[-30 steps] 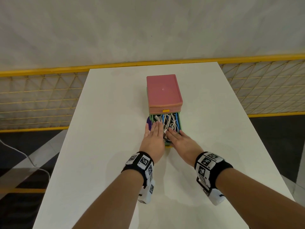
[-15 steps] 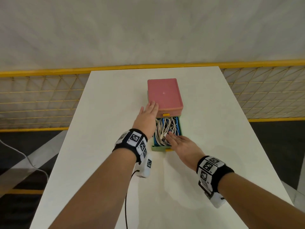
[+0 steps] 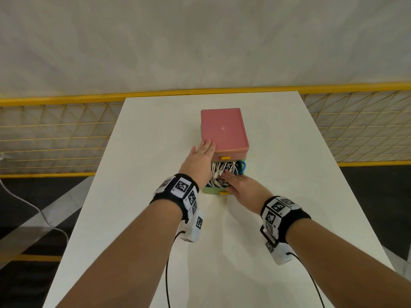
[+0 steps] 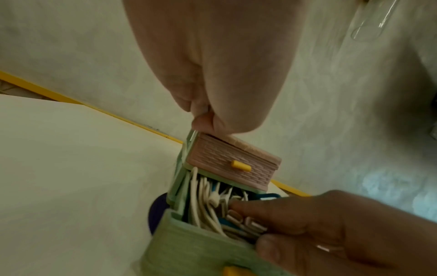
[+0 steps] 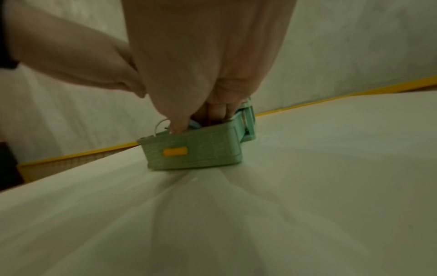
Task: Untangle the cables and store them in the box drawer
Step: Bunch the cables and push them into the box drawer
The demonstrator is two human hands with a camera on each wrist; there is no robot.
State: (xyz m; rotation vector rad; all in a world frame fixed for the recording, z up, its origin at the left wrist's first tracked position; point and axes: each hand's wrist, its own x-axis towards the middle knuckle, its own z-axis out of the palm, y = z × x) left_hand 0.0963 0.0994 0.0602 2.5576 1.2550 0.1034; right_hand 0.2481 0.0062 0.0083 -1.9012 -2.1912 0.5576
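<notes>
A pink box (image 3: 223, 130) stands mid-table with its green bottom drawer (image 3: 213, 191) pulled out toward me. White and blue cables (image 3: 225, 168) fill the drawer; one blue loop pokes over its right wall. My left hand (image 3: 208, 145) lies flat on the near-left corner of the box top, and its fingertips (image 4: 208, 119) touch that edge. My right hand (image 3: 228, 174) presses straight fingers down on the cables (image 4: 205, 203), thumb by the drawer front (image 5: 194, 155). The fingers (image 5: 214, 110) reach down inside the drawer.
The white table (image 3: 289, 174) has bare surface on all sides of the box. A dark purple round thing (image 4: 155, 211) shows at the drawer's left side. Yellow mesh fencing (image 3: 55, 134) runs behind and beside the table. A closed pink drawer with yellow knob (image 4: 240, 165) sits above.
My left hand has left the cables and moved up onto the box's near-left top corner. The right hand stays on the cables, and the drawer looks slightly further in.
</notes>
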